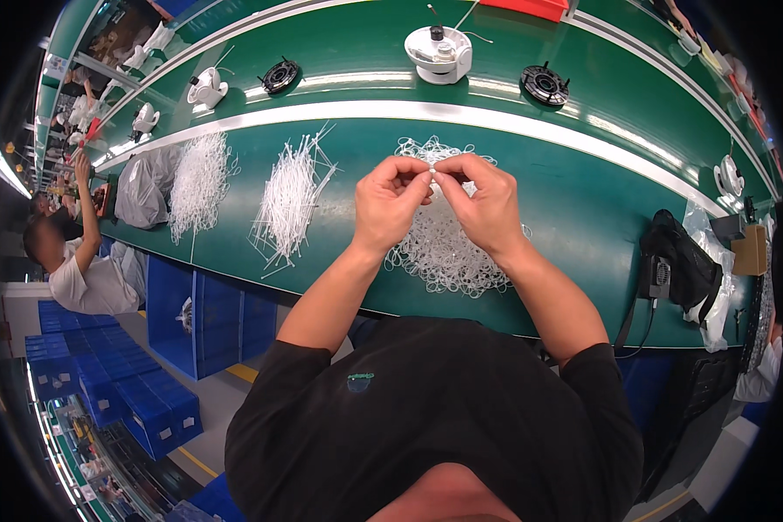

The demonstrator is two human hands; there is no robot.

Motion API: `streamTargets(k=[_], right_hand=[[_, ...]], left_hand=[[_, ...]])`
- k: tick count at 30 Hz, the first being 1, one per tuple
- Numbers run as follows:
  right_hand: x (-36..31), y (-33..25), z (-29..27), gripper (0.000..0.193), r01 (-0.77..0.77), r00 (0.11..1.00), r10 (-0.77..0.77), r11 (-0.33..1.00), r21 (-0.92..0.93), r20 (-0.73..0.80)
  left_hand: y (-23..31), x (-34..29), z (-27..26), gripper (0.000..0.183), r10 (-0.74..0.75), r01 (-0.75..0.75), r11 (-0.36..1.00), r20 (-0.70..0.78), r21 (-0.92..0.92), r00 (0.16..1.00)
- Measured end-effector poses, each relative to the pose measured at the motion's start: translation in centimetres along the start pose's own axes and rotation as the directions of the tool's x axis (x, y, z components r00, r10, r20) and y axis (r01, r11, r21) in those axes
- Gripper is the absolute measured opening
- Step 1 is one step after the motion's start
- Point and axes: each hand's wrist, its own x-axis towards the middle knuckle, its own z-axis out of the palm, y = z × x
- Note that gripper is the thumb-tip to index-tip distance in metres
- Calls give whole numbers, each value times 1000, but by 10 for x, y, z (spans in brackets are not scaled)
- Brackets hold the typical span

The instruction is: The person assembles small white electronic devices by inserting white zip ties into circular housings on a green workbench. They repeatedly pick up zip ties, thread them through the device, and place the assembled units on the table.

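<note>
My left hand (pixel 387 202) and my right hand (pixel 480 202) meet above a pile of looped white cable ties (pixel 448 252) on the green bench. Both hands are closed, thumbs and forefingers pinched together tip to tip. A bit of white shows between the fingertips and looks like part of a cable tie (pixel 432 170); most of it is hidden by my fingers. Left of my hands lies a heap of straight white cable ties (pixel 289 196). Farther left is another heap of thin white ties (pixel 202 183).
Beyond a pale rail, a green line carries a white round device (pixel 438 54) and black ring-shaped parts (pixel 545 84). At right lie a black bag (pixel 679 265) and clear plastic (pixel 713 304). A grey bag (pixel 143 187), blue bins (pixel 200 317) and a co-worker (pixel 96 278) are at left.
</note>
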Motion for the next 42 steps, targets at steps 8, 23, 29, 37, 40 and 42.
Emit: streamTargets(k=[8, 23, 29, 37, 40, 42], right_hand=[[-4, 0, -5, 8, -86, 992, 89, 995, -42, 86], [-6, 13, -21, 7, -97, 988, 112, 985, -145, 102], [-7, 14, -23, 7, -98, 987, 115, 985, -144, 112], [-7, 14, -26, 8, -84, 986, 104, 986, -146, 134], [-8, 16, -27, 8, -66, 987, 85, 988, -139, 138], [-8, 16, -27, 8, -64, 987, 81, 991, -119, 139]], left_hand=[[0, 2, -11, 9, 17, -60, 964, 166, 257, 986], [-9, 116, -164, 24, -162, 421, 153, -397, 894, 903], [-18, 123, -161, 27, -216, 454, 140, -420, 880, 882], [-44, 122, -175, 19, -131, 401, 139, -384, 905, 914], [-42, 123, -176, 20, -53, 340, 207, -336, 918, 940], [-34, 124, -171, 20, -22, 294, 239, -297, 925, 955]])
